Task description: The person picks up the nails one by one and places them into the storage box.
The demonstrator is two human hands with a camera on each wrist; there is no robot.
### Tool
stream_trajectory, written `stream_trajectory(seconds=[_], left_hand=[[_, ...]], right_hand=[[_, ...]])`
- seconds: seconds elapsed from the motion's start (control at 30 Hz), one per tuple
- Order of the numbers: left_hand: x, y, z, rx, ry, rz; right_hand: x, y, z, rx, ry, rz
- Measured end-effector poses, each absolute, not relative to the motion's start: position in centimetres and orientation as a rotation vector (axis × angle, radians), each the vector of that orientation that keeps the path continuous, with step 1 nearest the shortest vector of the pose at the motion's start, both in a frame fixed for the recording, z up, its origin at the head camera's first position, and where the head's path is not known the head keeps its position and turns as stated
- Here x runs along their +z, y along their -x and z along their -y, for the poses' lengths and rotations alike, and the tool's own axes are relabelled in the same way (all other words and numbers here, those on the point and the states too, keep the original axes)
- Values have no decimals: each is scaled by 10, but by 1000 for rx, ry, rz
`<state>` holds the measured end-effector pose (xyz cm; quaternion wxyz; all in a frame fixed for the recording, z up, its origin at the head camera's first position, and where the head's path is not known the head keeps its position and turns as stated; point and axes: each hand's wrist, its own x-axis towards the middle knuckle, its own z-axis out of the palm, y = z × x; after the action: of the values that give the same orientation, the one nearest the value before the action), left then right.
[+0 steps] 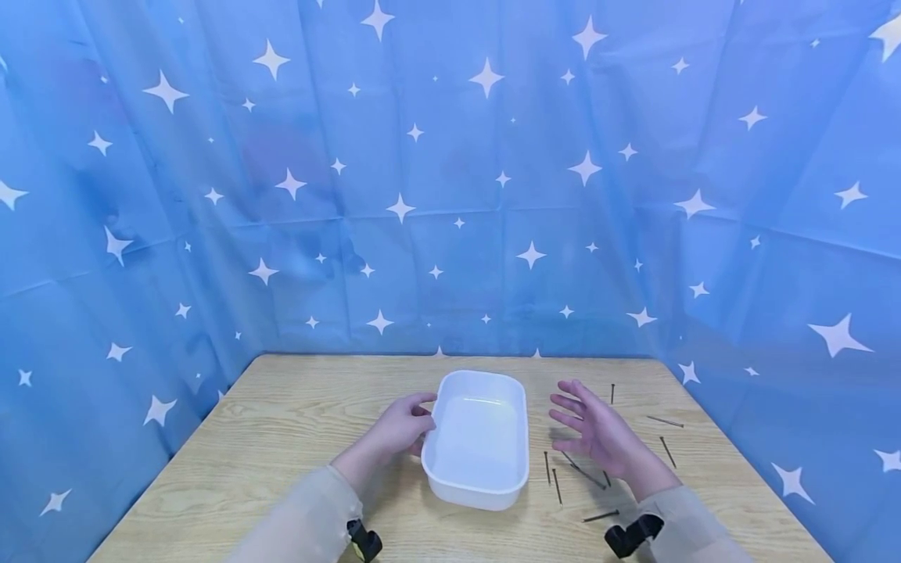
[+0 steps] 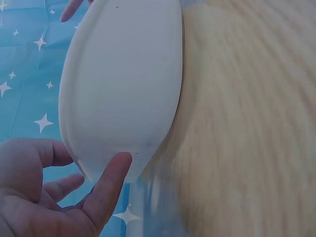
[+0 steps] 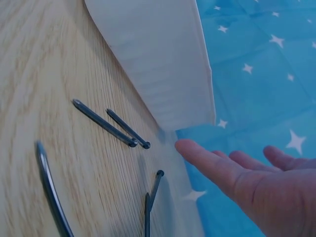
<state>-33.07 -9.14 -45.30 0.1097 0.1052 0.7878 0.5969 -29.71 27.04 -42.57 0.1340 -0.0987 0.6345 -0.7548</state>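
1. White tub point(image 1: 475, 442): on the table point(image 1: 303, 414), upright, about midway between left and right edges; its far end is near the table's far edge.
2. Left hand point(image 1: 401, 426): at the tub's left side, fingers bent, grasping wall and rim; one finger lies along the outer wall in the left wrist view.
3. Right hand point(image 1: 598, 430): released, holds nothing; fingers spread, between tub and the table's right edge, apart from the tub.
4. Dark nails point(image 3: 103, 122): loose on the table's right part. Two lie side by side just right of the tub, some near or under the right hand, two near the right edge, one toward the far right corner.
5. Blue curtain point(image 1: 479, 188) with white stars: behind the far edge and along both sides.
6. Pale sleeves point(image 1: 299, 516), black wrist mounts point(image 1: 633, 535) on both arms.
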Motion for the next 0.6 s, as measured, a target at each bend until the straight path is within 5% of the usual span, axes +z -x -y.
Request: stream_trajectory(seconds=[0.6], left_hand=[[-456,313,76,1935,-302,-2170]], right_hand=[[-426,294,-293,-2201,276,-1852]])
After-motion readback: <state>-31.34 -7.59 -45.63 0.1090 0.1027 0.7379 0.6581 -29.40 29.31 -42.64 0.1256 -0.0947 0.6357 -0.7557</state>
